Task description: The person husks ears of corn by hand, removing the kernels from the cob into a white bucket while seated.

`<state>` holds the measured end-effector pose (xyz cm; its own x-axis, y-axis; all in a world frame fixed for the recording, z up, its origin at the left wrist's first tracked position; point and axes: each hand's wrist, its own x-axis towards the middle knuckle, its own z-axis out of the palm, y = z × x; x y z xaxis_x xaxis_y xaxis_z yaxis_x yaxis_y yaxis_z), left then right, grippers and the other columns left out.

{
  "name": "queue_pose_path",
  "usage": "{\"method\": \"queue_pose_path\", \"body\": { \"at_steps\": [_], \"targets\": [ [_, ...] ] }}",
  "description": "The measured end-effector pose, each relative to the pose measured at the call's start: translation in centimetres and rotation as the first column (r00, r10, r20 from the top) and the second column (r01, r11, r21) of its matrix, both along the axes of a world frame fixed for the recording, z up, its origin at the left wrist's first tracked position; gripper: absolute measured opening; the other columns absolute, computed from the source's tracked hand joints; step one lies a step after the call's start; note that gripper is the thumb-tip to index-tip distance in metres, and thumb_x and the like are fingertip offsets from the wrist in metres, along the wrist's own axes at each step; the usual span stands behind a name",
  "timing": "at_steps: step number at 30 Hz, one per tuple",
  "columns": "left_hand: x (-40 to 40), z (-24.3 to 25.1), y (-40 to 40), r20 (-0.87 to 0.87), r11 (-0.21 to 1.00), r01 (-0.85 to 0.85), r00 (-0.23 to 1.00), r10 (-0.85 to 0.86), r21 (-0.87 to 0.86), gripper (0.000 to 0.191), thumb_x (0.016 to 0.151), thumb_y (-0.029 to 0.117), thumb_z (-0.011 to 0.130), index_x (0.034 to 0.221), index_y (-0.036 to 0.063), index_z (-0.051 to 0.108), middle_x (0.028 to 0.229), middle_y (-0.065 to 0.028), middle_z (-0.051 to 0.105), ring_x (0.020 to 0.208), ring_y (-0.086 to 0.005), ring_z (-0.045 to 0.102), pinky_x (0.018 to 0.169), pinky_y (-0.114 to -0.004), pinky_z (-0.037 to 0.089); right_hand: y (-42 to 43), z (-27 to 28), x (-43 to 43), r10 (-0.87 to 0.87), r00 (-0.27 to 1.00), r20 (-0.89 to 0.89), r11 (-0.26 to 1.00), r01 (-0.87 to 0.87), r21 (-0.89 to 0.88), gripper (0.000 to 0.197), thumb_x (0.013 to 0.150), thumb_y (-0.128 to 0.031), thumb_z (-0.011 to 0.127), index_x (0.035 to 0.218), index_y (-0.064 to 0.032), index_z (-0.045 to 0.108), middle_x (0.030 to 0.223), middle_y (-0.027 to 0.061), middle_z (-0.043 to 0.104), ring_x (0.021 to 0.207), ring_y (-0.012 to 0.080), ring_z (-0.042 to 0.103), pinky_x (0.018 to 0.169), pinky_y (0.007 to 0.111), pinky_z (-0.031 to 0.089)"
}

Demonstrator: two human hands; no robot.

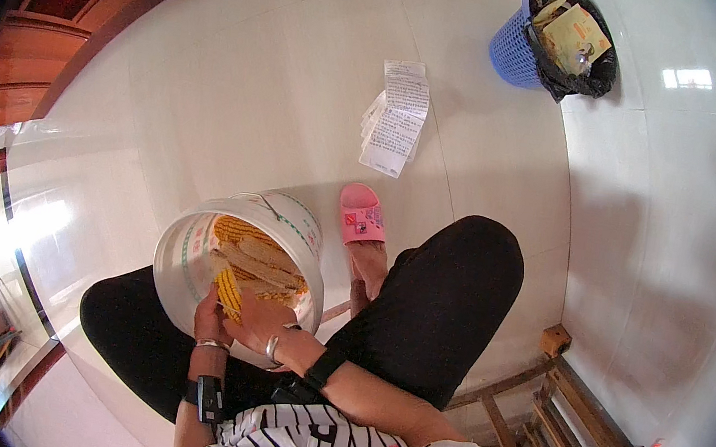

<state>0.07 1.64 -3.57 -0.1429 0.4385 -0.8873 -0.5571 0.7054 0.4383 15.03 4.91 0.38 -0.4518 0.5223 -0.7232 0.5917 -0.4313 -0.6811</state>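
A white plastic bucket with a wire handle leans between my knees, its mouth tilted up towards me. Inside lie several corn cobs, some pale and stripped, some with yellow kernels. Over the near part of the bucket's mouth, my left hand grips a yellow ear of corn from the left. My right hand lies against the same ear from the right; its fingertips are partly hidden. The top end of this ear looks pale.
Written paper sheets lie on the tiled floor ahead. A blue plastic basket lined with a black bag holds rubbish at the upper right. My pink slipper is right of the bucket. A wooden stool or rack stands at the lower right.
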Motion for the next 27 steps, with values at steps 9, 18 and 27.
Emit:
{"method": "queue_pose_path", "body": {
  "at_steps": [9,18,27],
  "targets": [
    [-0.5,-0.8,-0.5,-0.018,0.999,-0.046,0.999,0.046,-0.02,0.037,0.086,0.027,0.044,0.109,-0.0022,0.046,0.103,-0.013,0.054,0.091,-0.0252,0.054,0.08,-0.036,0.044,0.1,0.0,-0.1,0.017,1.0,0.007,1.0,-0.017,-0.024,0.05,0.072,-0.043,0.051,0.099,-0.0021,0.042,0.076,0.0194,0.058,0.071,0.0347,0.059,0.06,0.046,0.045],
    [0.4,0.2,0.2,-0.045,0.996,-0.078,0.996,0.076,-0.052,0.038,0.086,0.029,0.044,0.11,-0.0006,0.046,0.104,-0.0126,0.054,0.092,-0.0252,0.054,0.08,-0.036,0.045,0.6,0.3,0.0,0.068,0.997,0.038,0.997,-0.066,-0.049,0.051,0.073,-0.045,0.049,0.099,-0.0017,0.042,0.079,0.0199,0.059,0.074,0.0351,0.059,0.062,0.046,0.045],
    [0.1,0.0,-0.1,-0.035,0.997,-0.072,0.997,0.071,-0.009,0.037,0.087,0.029,0.042,0.111,0.0007,0.046,0.105,-0.0115,0.054,0.094,-0.0246,0.054,0.081,-0.035,0.044,0.8,0.6,0.2,0.081,0.997,0.003,0.996,-0.081,-0.024,0.052,0.074,-0.045,0.048,0.101,-0.0012,0.04,0.081,0.021,0.059,0.076,0.0344,0.059,0.063,0.045,0.045]
  ]
}}
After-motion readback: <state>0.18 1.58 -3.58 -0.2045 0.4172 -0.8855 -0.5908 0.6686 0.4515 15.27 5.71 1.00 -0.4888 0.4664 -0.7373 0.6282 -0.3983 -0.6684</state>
